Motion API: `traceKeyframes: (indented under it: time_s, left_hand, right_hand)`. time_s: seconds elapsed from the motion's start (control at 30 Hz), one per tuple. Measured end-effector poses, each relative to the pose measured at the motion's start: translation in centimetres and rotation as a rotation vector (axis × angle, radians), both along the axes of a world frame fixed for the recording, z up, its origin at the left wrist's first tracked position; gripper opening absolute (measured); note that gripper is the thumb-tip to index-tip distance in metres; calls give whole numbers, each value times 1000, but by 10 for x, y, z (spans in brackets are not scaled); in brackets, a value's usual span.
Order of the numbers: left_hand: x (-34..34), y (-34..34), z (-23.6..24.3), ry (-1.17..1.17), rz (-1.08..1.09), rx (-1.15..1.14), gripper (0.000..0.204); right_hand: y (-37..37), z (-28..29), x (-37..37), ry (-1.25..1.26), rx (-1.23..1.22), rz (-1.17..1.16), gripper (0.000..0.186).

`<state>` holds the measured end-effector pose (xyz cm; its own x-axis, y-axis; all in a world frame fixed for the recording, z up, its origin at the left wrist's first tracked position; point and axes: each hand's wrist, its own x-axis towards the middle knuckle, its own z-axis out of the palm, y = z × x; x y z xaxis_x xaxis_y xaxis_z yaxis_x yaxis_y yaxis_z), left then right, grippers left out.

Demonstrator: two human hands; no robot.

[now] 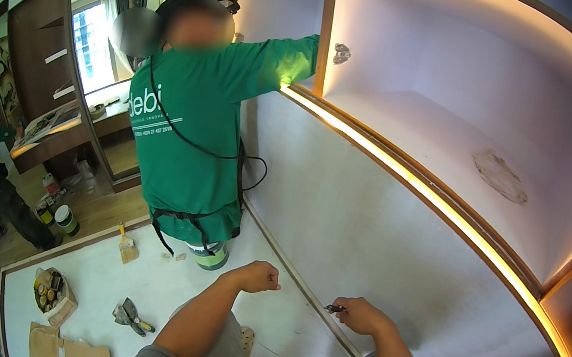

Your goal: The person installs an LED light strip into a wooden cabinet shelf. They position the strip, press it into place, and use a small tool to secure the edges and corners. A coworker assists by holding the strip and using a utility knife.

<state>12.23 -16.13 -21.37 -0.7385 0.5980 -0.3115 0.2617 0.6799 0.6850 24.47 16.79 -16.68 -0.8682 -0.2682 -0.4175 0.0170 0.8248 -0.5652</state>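
My left hand (257,277) is held out in front of me with its fingers curled closed. Whatever lies inside them, if anything, is hidden. Between the fingers of my right hand (361,317) is a small dark metal piece (334,309), too small to name exactly. Both hands are above the pale floor covering and apart from each other. Beyond them rises the pale front panel (374,193) of a built-in cabinet. Along its top runs a glowing light strip (439,214) under an open lit compartment (423,126) with metal hinges.
A co-worker in a green shirt (188,132) reaches into the cabinet at left, beside a bucket (211,257). Nearby lie a yellow brush (127,249), putty knives (132,317), a box of supplies (54,296) and cardboard (68,351). Other people are at far left.
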Motion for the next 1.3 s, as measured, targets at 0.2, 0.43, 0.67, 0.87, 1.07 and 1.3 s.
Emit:
traceKeyframes:
  time_s: [0.2, 0.43, 0.67, 0.87, 1.07, 1.3]
  left_hand:
    - [-6, 0, -15, 204, -104, -43, 32]
    - [-6, 10, -25, 169, 0, 49, 31]
    - [-6, 18, -21, 129, 4, 38, 28]
    - [-5, 19, -16, 122, 11, 34, 28]
    - [-4, 19, -12, 112, 24, 30, 28]
    - [-4, 19, -13, 80, 34, 27, 26]
  right_hand:
    - [4, -7, 2, 82, -44, 11, 30]
    - [3, 3, 0, 55, -31, -7, 20]
    - [2, -2, -2, 37, -128, -11, 21]
    - [4, -5, -5, 34, -118, 11, 19]
    - [5, -3, -6, 16, -95, 8, 21]
    - [8, -8, -6, 22, -97, -4, 19]
